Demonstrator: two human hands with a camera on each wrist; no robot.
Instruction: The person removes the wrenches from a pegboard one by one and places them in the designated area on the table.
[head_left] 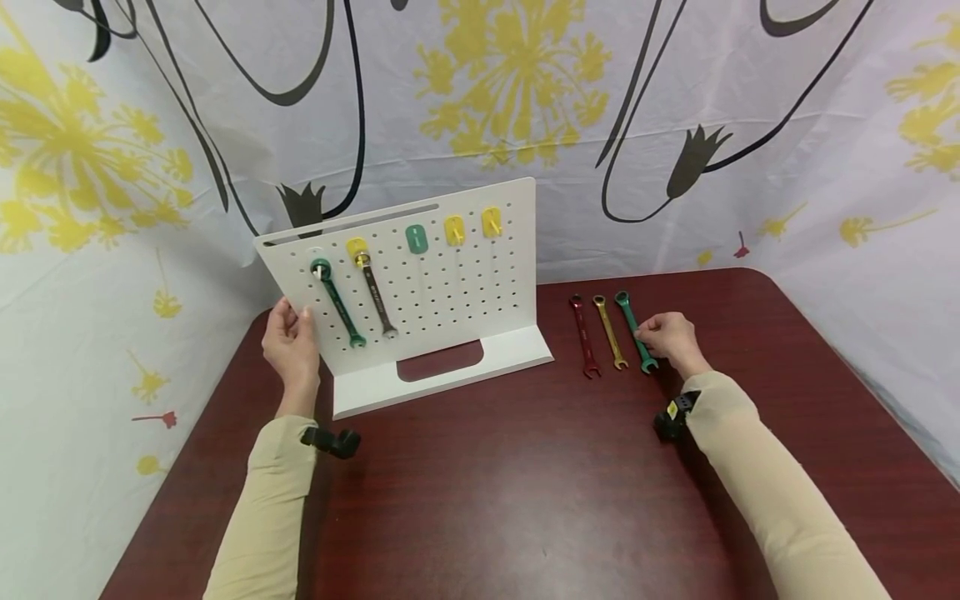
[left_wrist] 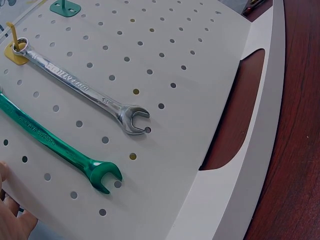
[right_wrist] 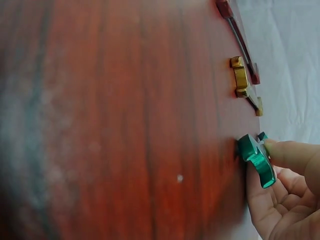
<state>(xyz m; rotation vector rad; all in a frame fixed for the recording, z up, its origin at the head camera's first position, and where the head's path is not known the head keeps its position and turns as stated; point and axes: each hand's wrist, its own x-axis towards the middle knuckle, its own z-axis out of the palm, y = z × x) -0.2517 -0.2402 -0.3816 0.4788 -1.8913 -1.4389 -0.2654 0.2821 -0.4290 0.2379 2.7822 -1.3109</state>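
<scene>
Beside a gold wrench (head_left: 609, 331), the right hand (head_left: 672, 339) pinches a green wrench (head_left: 629, 316).

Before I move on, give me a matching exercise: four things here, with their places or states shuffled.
1. Silver wrench
2. Gold wrench
3. Left hand
4. Right hand

A. at the left edge of the pegboard
B. pinching a green wrench
C. hanging from a yellow hook
D. lying beside the red wrench

Pairs: 1-C, 2-D, 3-A, 4-B
</scene>
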